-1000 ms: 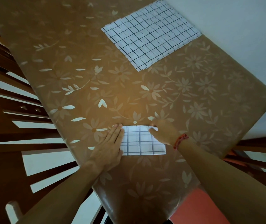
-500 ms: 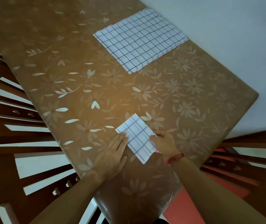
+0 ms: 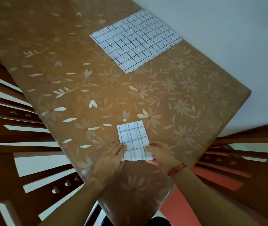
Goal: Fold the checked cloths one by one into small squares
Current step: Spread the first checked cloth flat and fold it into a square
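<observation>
Head view has the small folded white cloth with dark check lines [image 3: 132, 137] lying near the table's front end, with a hand at each near corner. The left hand [image 3: 112, 158] presses flat on the near left corner, fingers straight and together. The right hand [image 3: 160, 155] pinches the near right corner, thumb on top.

On the glossy brown flower-printed table cover [image 3: 81, 88] the layers could slide and skew during the next fold, leaving an uneven square. The stack of unfolded checked cloths [image 3: 136, 41] lies well apart at the far side. Dark wooden chairs [image 3: 7, 136] flank the table, above a red floor [image 3: 179, 209] and beside a pale wall [image 3: 227, 30].

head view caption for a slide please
Left hand presses, right hand pinches a folded checked cloth; a flat stack waits beyond.
</observation>
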Demonstrator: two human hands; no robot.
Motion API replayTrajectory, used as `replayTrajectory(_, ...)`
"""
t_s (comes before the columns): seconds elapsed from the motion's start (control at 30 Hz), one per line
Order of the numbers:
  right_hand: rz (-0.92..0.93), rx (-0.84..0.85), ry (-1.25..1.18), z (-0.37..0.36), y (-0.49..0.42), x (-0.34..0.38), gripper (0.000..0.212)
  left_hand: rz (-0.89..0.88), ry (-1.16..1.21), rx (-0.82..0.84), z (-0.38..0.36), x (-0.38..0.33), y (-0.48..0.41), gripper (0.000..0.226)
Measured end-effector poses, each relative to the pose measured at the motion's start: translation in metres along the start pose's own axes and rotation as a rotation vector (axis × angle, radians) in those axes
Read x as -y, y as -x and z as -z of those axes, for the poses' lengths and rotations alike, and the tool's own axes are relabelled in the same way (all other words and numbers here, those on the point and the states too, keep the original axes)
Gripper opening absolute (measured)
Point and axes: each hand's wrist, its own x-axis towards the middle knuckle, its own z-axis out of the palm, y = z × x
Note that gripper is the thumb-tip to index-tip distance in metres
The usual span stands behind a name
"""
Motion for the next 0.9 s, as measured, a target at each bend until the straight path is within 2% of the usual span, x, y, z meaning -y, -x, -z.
replayTrajectory(0.1,0.106,-0.052,0.148,0.015,0.006,-0.006,0.014,-0.013,0.007,-0.025,0.000,0.000,0.005,0.049)
replayTrajectory(0.2,0.535,-0.244,0.717,0.036,0.003,-0.025,0.017,-0.011,-0.009,-0.026,0.003,-0.001,0.008,0.050)
replayTrajectory(0.27,0.863,-0.216,0.989,0.045,0.003,-0.036,0.029,-0.012,0.000,-0.029,0.003,-0.001,0.010,0.050)
replayTrajectory(0.37,1.106,-0.087,1.180,0.045,0.001,-0.043,0.054,-0.014,0.002,-0.020,0.003,-0.002,0.012,0.050)
replayTrajectory(0.5,1.175,-0.026,1.268,0.034,-0.003,-0.042,0.047,0.005,0.007,0.012,0.010,-0.002,0.012,0.049)
replayTrajectory(0.7,1.106,-0.056,1.211,0.027,-0.004,-0.033,0.047,0.070,0.127,0.054,0.004,0.005,0.013,0.046)
replayTrajectory(0.9,0.985,-0.065,1.127,0.021,-0.012,-0.024,0.044,0.192,0.246,-0.042,0.002,0.006,0.006,0.041)
